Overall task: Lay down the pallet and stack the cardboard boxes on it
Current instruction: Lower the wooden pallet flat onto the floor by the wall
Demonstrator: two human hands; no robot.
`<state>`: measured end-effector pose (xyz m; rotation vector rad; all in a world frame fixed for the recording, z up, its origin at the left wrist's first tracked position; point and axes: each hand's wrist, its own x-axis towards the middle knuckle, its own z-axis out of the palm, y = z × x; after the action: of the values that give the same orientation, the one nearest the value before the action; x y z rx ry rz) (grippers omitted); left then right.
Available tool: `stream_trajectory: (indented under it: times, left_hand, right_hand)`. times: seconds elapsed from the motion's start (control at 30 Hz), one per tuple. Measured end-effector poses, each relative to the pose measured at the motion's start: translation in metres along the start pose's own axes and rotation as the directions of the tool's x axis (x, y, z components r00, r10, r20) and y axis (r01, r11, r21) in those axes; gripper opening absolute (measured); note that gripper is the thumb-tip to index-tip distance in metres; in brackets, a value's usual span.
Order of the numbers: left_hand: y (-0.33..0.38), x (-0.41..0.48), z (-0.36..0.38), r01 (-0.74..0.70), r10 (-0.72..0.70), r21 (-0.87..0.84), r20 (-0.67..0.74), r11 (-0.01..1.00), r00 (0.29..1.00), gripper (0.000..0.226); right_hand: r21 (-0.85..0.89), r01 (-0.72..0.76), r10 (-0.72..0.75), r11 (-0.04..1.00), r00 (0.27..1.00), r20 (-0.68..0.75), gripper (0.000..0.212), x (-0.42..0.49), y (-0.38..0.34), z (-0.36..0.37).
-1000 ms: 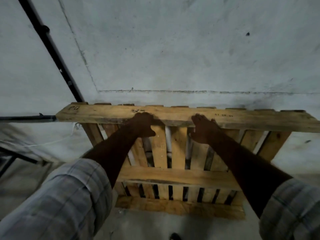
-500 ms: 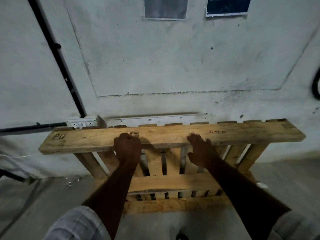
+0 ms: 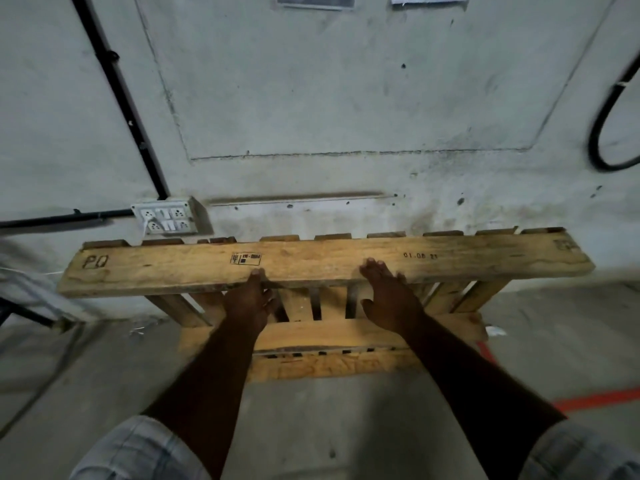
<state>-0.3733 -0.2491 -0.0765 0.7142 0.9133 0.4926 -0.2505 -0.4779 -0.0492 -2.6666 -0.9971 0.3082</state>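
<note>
A wooden pallet [image 3: 485, 263] stands on its edge on the concrete floor, tilted away from the grey wall toward me. Its top board carries stamped marks "PQ" and a date. My left hand [image 3: 251, 299] grips the underside of that top board left of centre, thumb on the board's face. My right hand [image 3: 389, 292] holds the same board right of centre, fingertips over its front edge. No cardboard boxes are in view.
A white socket box [image 3: 166, 218] sits on the wall just behind the pallet's left end, fed by black conduit [image 3: 114, 88]. A black cable loop [image 3: 609, 133] hangs at the right. A red floor line [image 3: 595, 398] runs at the right. Bare concrete floor lies below me.
The pallet's top edge has come further from the wall toward me and lower in view. Both hands have stayed on the top board. The socket box has become visible behind it.
</note>
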Motion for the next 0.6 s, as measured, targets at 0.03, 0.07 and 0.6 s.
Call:
stream_trajectory:
  times: [0.03,0.07,0.6]
  left_hand:
    - [-0.004,-0.008,-0.002,-0.009,0.009,0.000,-0.007,1.000,1.000,0.039]
    - [-0.009,-0.015,-0.006,-0.011,0.011,-0.004,-0.007,1.000,1.000,0.037]
    - [-0.092,-0.132,-0.087,-0.046,0.055,0.051,-0.185,0.998,0.981,0.030]
  right_hand:
    - [0.017,0.010,-0.010,1.000,1.000,0.002,0.076,-0.009,0.001,0.001]
    - [0.031,0.021,-0.020,0.999,1.000,-0.002,0.074,-0.018,0.003,0.002]
    - [0.927,-0.203,0.583,-0.315,0.729,0.357,0.055,-0.177,0.031,0.069]
